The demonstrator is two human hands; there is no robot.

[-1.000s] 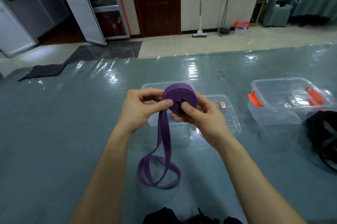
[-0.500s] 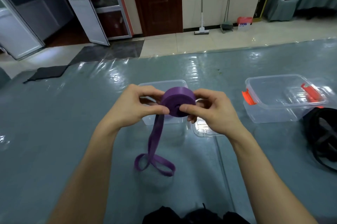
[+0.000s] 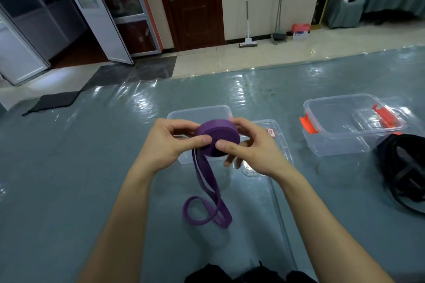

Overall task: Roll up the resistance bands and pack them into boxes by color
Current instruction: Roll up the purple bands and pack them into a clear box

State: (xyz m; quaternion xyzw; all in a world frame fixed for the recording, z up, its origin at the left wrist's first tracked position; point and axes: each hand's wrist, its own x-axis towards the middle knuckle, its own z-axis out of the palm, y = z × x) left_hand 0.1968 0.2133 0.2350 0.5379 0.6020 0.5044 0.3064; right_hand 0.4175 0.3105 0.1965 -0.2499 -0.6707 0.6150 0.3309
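Both hands hold a purple resistance band (image 3: 217,141), most of it wound into a thick roll above the table. My left hand (image 3: 169,144) pinches the roll's left side with thumb and fingers. My right hand (image 3: 247,149) grips its right side, thumb on the front face. The band's loose tail hangs down and ends in a loop lying on the table. Behind the roll stands a clear plastic box (image 3: 179,117) with its lid (image 3: 281,142) beside it. A second clear box (image 3: 340,144) with orange latches sits at the right.
A heap of black bands (image 3: 404,172) lies at the right edge. More black material (image 3: 241,274) shows at the bottom edge. The table (image 3: 80,167) is covered in glossy teal plastic sheeting; its far edge meets a tiled floor with a mop and doors beyond.
The roll has tilted flatter and grown slightly as the hands turned it. The hanging tail is shorter and its loop has shifted on the table.
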